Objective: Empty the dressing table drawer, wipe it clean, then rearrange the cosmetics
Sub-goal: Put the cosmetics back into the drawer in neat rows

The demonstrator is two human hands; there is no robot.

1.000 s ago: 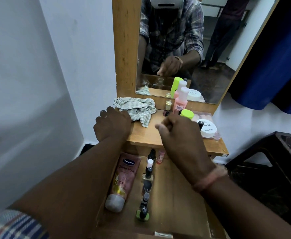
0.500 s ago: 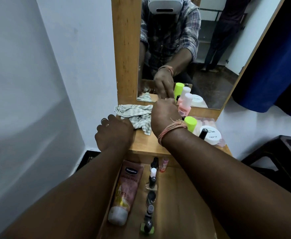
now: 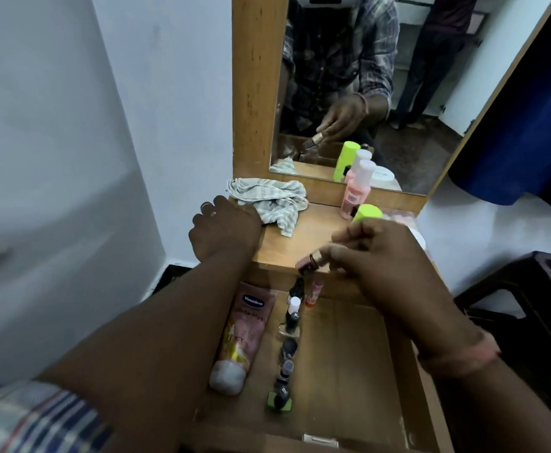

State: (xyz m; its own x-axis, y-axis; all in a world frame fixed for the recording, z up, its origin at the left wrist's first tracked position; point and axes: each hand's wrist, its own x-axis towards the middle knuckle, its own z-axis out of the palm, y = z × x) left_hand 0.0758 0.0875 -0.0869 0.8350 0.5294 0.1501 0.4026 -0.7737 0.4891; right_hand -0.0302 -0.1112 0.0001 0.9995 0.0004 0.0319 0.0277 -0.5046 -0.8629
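Rearranging was under way: tube and small bottles lay in the drawer, center frame. Right hand pinched a bottle; left hand, curled, rested on the bench. Several cosmetics remained above.

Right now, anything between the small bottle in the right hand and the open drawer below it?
Nothing visible. The right hand pinches the small bottle above the drawer's back end; under it stands the row of little bottles, with bare drawer floor to their right. The left hand rests on the tabletop edge, off that path.
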